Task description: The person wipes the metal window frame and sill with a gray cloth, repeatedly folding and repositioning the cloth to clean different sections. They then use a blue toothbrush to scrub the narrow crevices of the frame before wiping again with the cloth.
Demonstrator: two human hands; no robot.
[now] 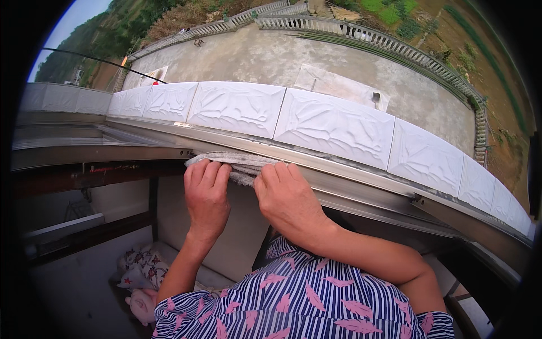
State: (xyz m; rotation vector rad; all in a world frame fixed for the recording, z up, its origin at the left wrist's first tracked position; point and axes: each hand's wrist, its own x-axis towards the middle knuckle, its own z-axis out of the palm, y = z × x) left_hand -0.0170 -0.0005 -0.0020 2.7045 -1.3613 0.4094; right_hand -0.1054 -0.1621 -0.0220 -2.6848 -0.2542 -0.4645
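Note:
A greyish-white cloth (240,161) lies bunched along the metal window track (361,189), near its left part. My left hand (207,189) grips the cloth's left end with curled fingers. Close beside it, my right hand (291,198) is closed on the right end of the same cloth. Both hands press at the inner edge of the track, and the fingertips are partly hidden in the folds. A metal sash edge (101,155) meets the track just left of the cloth.
White relief tiles (336,127) line the ledge outside. Far below lies a concrete yard (243,62) with a balustrade (361,33). A second metal sash edge (468,223) stands at the right. Inside, lower left, are patterned fabric (144,265) and a pink plush toy (142,306).

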